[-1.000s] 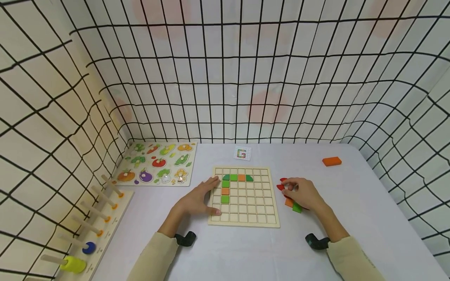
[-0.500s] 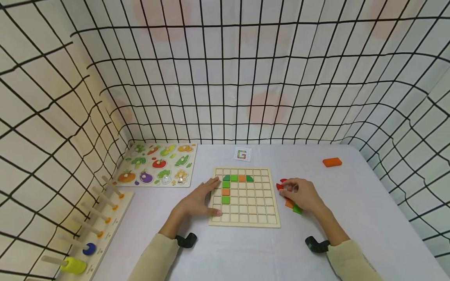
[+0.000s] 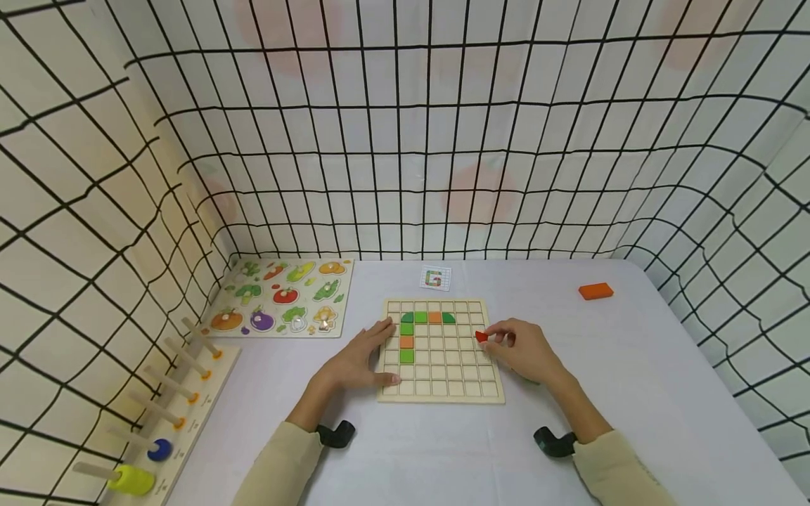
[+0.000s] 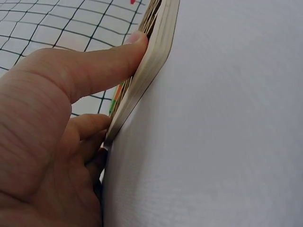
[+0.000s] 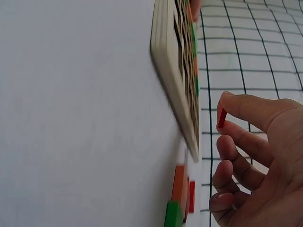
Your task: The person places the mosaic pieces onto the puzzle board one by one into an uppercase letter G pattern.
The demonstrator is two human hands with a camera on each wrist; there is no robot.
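Note:
A pale wooden grid board point(image 3: 443, 395) lies in the middle of the table. Green, orange and dark green tiles point(image 3: 420, 318) fill part of its upper-left squares in a bent row. My left hand point(image 3: 354, 358) rests along the board's left side, fingers and thumb spread with their tips on its edge; the thumb point(image 4: 109, 66) lies on the rim in the left wrist view. Between thumb and forefinger, my right hand point(image 3: 522, 351) pinches a small red tile point(image 3: 481, 336) over the board's right edge. In the right wrist view this red tile shows edge-on, held above the table.
Beside the board's right edge lie loose orange point(image 5: 179, 184), green point(image 5: 173, 215) and red pieces, mostly hidden by my right hand in the head view. A pattern card point(image 3: 435, 278), vegetable puzzle point(image 3: 344, 309), orange block point(image 3: 596, 291) and peg rack point(image 3: 205, 393) stand around.
My right hand has lifted a red tile from the loose pieces and carried it left to the board's right edge. The left hand stays on the board.

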